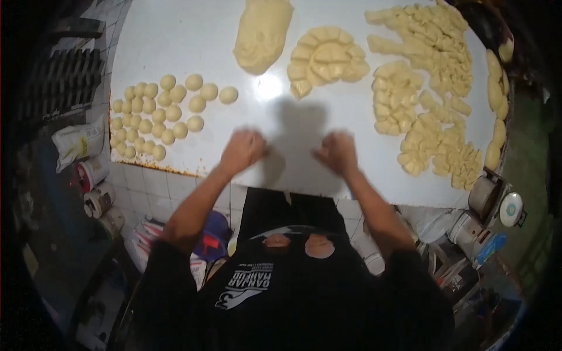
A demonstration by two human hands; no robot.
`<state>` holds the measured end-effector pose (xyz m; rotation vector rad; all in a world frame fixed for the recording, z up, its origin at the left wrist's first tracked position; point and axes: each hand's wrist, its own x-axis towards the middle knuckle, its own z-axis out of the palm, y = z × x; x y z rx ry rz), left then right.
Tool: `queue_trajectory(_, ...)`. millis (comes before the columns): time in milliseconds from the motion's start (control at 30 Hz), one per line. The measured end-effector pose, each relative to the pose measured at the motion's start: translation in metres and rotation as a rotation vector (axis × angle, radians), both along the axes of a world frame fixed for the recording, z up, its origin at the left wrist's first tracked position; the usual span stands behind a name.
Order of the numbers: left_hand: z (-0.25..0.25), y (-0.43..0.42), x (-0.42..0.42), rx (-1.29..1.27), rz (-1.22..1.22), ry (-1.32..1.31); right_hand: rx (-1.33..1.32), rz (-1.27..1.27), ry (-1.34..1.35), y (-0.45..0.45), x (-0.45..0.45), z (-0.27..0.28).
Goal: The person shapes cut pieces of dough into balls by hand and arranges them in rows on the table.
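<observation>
Both hands are over the near part of the white table. My left hand [243, 150] has its fingers curled downward; whatever may be under them is hidden. Across from it, my right hand [338, 153] is also curled and slightly blurred, its palm side out of sight. Round dough balls [174, 112] lie to the left of my left hand. Beyond the hands are a large smooth dough lump [263, 35] and a ring-like pile of cut dough [328, 57]. Cut dough pieces [396, 98] lie in piles to the right of my right hand.
The white table [175, 35] has a rusty near-left edge. Long dough rolls [494, 143] line its right edge. Below on the right are a pot [485, 196] and a white lid [512, 209]. A sack [79, 142] and buckets [93, 172] stand at the left.
</observation>
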<state>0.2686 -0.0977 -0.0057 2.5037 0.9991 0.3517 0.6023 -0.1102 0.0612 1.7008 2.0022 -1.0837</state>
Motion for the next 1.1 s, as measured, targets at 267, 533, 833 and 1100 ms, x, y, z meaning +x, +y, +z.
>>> queue_trajectory(267, 0.009, -0.032, 0.035, -0.209, 0.216, -0.325, 0.907, 0.112, 0.495, -0.029, 0.007, -0.061)
queue_trajectory(533, 0.021, -0.054, 0.078, 0.083, 0.356, -0.371, 0.587, -0.02, 0.315, -0.048, 0.009, -0.051)
queue_trajectory(833, 0.028, -0.046, 0.041, 0.058, 0.556, -0.287, 0.824, -0.124, 0.546, 0.21, -0.12, 0.014)
queue_trajectory(1100, 0.031, -0.034, -0.044, 0.131, 0.223, -0.138, 0.48, 0.424, 0.397, 0.02, -0.033, -0.036)
